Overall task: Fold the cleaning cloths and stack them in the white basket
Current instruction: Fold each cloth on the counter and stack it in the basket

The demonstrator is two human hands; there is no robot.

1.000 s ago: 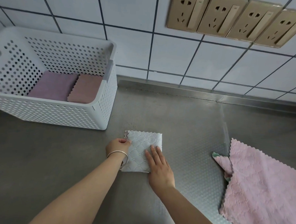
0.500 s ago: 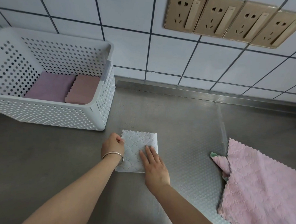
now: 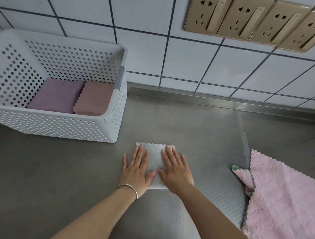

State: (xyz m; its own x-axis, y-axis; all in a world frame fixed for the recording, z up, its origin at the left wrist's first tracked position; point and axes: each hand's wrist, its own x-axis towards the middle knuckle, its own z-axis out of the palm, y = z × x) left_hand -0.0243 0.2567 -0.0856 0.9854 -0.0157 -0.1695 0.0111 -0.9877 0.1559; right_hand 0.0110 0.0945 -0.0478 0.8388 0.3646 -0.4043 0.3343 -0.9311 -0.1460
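Now pressing flat: left hand and right hand spread open-palmed on folded white cloth, gripping nothing. Lying on steel counter, near white basket holding purple cloth and pink-brown cloth. Risk: fold springing open on lift if pinched loosely. Unfolded pink cloth waiting right.

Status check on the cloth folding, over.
Left hand and right hand flat, pressing the folded white cloth. Basket holds two folded cloths. Pink cloth waits unfolded. Path to basket clear.
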